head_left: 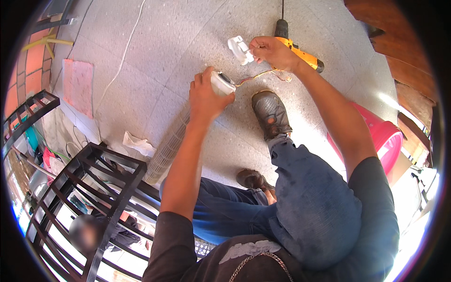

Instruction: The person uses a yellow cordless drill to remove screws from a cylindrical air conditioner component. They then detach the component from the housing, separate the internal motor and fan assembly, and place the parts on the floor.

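Note:
My left hand (206, 97) is wrapped around the white end of a long grey housing with a slotted grille (168, 143), which looks like a tower fan. The housing slants down toward my left leg, partly hidden by my forearm. Thin coloured wires (253, 77) run out of its white end (223, 83) toward the right. Above and to the right, my right hand (275, 52) is closed with its fingertips on a white plastic part (240, 50). Whether something small is also between those fingers, I cannot tell. Partly behind this hand lies a yellow and black power drill (305, 57).
My shoe (271, 113) stands on the grey floor below the wires. A pink-red bucket (383, 138) is by my right arm. A black metal rack (101, 188) stands at the left, with a person (89, 235) beyond it. A white cable (123, 58) crosses the floor.

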`<state>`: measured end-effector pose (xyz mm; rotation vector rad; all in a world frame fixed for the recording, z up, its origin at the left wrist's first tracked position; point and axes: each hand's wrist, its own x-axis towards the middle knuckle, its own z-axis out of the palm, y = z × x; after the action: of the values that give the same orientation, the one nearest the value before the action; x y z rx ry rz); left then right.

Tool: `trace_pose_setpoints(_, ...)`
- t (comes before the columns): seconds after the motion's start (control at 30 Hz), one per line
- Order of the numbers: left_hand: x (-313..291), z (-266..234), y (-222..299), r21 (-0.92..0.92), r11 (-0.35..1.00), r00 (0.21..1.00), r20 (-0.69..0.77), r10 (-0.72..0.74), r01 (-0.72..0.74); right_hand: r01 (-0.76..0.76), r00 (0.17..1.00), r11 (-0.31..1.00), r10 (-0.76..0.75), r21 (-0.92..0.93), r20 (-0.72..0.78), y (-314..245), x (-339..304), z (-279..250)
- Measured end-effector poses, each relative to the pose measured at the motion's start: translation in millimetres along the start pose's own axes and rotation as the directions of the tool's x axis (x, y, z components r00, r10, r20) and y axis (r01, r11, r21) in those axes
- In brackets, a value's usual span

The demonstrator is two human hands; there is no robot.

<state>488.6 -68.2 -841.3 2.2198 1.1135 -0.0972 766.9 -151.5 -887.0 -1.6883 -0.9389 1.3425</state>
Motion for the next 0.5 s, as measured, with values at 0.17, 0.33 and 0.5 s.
trace_pose_setpoints(0.17,16,-21,-21,-0.242,0.966,0.974,0.224,-0.041,0.096,0.14,0.952,0.748,-0.282,-0.649,-0.12,-18,1,-9)
trace_pose_setpoints(0.33,15,-45,-46,-0.237,0.969,0.968,0.252,-0.007,0.069,0.125,0.974,0.548,-0.228,-0.827,-0.004,-11,6,14)
trace_pose_setpoints(0.5,4,-45,-65,-0.311,0.945,0.974,0.226,-0.033,0.104,0.236,0.962,0.718,-0.268,-0.654,0.052,5,-16,48)
